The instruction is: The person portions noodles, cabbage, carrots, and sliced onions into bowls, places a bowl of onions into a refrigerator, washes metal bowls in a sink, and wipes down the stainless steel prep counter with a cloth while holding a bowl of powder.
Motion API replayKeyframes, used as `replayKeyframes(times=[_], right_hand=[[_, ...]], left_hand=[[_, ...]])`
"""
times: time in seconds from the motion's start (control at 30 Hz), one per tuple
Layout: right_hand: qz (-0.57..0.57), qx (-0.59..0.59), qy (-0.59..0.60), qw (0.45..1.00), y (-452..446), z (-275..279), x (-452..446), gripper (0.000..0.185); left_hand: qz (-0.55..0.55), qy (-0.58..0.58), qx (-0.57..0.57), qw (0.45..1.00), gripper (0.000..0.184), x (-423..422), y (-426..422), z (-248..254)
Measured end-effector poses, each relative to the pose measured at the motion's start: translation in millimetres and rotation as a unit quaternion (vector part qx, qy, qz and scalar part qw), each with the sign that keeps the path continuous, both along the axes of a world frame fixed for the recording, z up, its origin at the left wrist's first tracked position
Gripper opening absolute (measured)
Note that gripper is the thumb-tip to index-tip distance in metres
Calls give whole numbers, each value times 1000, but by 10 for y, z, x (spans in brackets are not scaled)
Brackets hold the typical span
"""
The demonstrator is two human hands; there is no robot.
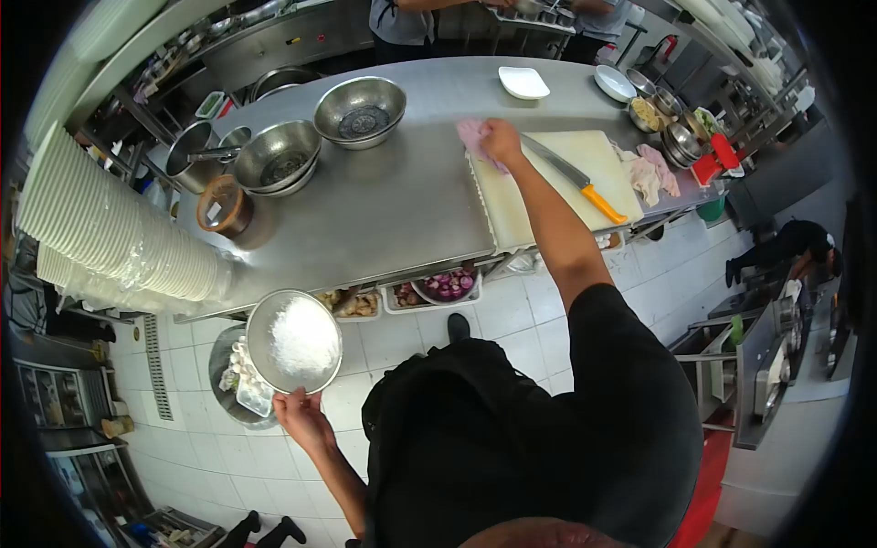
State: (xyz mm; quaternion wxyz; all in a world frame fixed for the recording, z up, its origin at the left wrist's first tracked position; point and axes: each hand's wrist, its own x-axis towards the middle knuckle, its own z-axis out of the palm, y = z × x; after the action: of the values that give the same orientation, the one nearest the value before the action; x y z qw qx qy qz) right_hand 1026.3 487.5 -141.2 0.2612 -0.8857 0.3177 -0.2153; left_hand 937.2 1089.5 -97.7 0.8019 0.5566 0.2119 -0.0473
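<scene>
My left hand (304,422) grips the near rim of a metal bowl (258,352) that holds white powder (305,338). The bowl is held out over a bin (224,391) on the floor. Stretched forward to the cutting board's far left corner, my right hand (501,142) is closed on a pink cloth (474,139). Part of the cloth lies over the edge of the white cutting board (521,215). A knife (564,168) with a yellow handle lies diagonally on the board, to the right of my right hand.
Metal bowls (360,110) and a brown container (224,207) stand on the steel table (402,215). Stacked white containers (119,228) are at left, more cloths (650,170) at right. Red onions (448,285) sit below. Two people (402,27) stand across the table; another person (790,245) bends at far right.
</scene>
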Motion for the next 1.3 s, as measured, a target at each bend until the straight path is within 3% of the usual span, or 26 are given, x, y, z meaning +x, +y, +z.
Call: replayKeyframes(times=[0.07,0.13,0.2,0.27,0.33,0.43,0.47,0.5,0.57,0.63,0.7,0.73,0.83,0.97,1.13,1.17,1.23,1.27,1.3], right_hand=[[-22,-1,59,998,-67,-342,-62,19],[41,-102,61,992,265,-356,-91,17],[106,-47,-7,993,580,-647,-69,18],[103,-53,19,993,1093,-931,-100,15],[20,-43,-11,999,1726,-846,-107,11],[92,27,-82,992,2635,-949,-22,14],[135,4,-111,985,2947,-1356,177,16],[122,327,-117,930,3305,-998,107,20],[302,-2,-148,942,3675,-747,4,20],[429,31,-46,902,3806,-602,7,22],[416,122,-5,901,3853,-515,-56,22],[412,166,20,896,3817,-495,-98,22],[308,310,-30,899,3481,-288,-194,24],[165,352,-75,918,2923,323,-235,23],[110,77,-260,956,2542,15,-28,41],[164,107,-257,946,2464,16,-110,44],[197,299,-183,916,2431,133,-432,27],[194,383,-140,892,2425,207,-608,21],[174,332,-72,924,2461,357,-757,20]], left_hand=[[3,8,2,1000,19,-61,36,-23],[11,15,8,1000,19,-95,71,-5],[7,9,7,1000,19,-123,59,-17],[19,12,16,1000,19,-138,26,29],[10,2,7,1000,19,-77,71,21],[2,-4,6,1000,20,-37,53,64],[3,-11,3,1000,21,-11,41,82],[2,-18,0,1000,22,26,16,85],[-1,-34,-6,999,26,99,-12,85],[-16,-46,-7,999,30,159,59,39],[-12,-55,-2,998,31,155,47,104],[-13,-68,-5,998,14,119,21,162],[6,-58,-14,998,14,-23,48,254],[20,-32,12,999,22,-95,273,7],[-40,-22,-8,999,24,20,75,-26],[-50,-15,-11,999,24,55,19,-41],[-70,-33,-42,996,34,53,-186,5],[-89,-29,-35,995,38,146,-150,-267],[-91,-47,-54,993,29,103,-328,-72]])
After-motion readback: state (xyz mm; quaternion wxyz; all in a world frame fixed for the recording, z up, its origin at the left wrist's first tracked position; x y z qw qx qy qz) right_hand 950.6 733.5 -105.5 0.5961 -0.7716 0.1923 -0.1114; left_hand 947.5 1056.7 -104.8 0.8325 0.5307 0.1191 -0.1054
